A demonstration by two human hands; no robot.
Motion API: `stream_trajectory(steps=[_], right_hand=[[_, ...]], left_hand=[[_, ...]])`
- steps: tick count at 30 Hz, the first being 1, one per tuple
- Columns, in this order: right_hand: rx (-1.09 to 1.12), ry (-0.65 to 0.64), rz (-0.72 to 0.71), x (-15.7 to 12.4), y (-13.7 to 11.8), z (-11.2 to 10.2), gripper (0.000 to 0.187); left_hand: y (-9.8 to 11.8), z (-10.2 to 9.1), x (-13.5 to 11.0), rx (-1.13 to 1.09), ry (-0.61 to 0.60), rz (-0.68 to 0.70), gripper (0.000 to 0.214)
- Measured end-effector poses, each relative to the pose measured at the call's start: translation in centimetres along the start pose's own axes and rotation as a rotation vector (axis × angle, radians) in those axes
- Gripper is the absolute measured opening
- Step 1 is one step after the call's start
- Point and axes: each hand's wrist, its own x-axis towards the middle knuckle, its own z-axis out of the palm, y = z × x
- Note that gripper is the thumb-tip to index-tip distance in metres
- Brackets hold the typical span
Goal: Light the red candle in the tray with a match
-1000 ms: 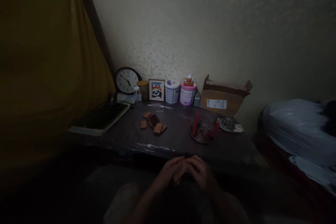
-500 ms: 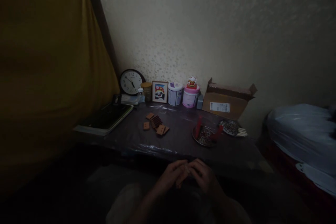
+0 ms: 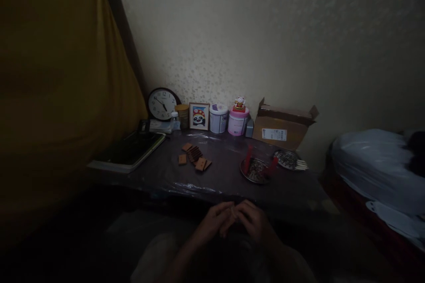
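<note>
Head view showed both hands close together just off the near edge of the dark table. Left hand had its fingers closed on a small brownish piece, too dim to identify, while the right hand had its fingers curled against it; whether that one gripped too, I could not tell. Beyond them, a loose pile of brown tiles lay on the plastic-covered top. Right of the pile stood a round metal plate with two red objects in it, one nearly upright and one leaning, and behind it a second plate with pale sticks at its right edge. At the back, a cardboard box had raised flaps, its inside hidden. Beside it stood a lidded pink tub with a cat figurine on top, a lidded white tub, a jar under a tan lid and a small white-capped bottle; their contents could not be made out.
</note>
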Motion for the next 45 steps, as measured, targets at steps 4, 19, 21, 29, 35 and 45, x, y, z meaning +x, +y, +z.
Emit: stream_trajectory(steps=[4,19,21,29,35,45], right_hand=[[-0.005,-0.004,-0.007,0.0,0.1,0.1,0.020],[-0.042,-0.004,-0.035,0.0,0.4,0.2,0.015],[-0.056,-0.002,-0.036,-0.1,0.4,0.2,0.015],[-0.087,0.003,-0.050,-0.2,0.5,0.6,0.013],[-0.116,0.054,-0.021,-0.1,0.7,0.5,0.012],[0.066,0.163,0.147,0.4,1.2,0.8,0.014]], left_hand=[[0.2,0.1,-0.1,-0.006,0.003,0.001,0.057],[0.1,-0.2,-0.2,0.086,-0.014,0.022,0.052],[0.2,-0.2,-0.2,0.088,-0.030,0.037,0.045],[0.9,0.3,-0.5,0.095,0.008,0.024,0.045],[0.4,0.0,-0.2,0.055,0.053,0.024,0.052],[0.6,0.0,0.2,-0.044,0.083,0.041,0.064]])
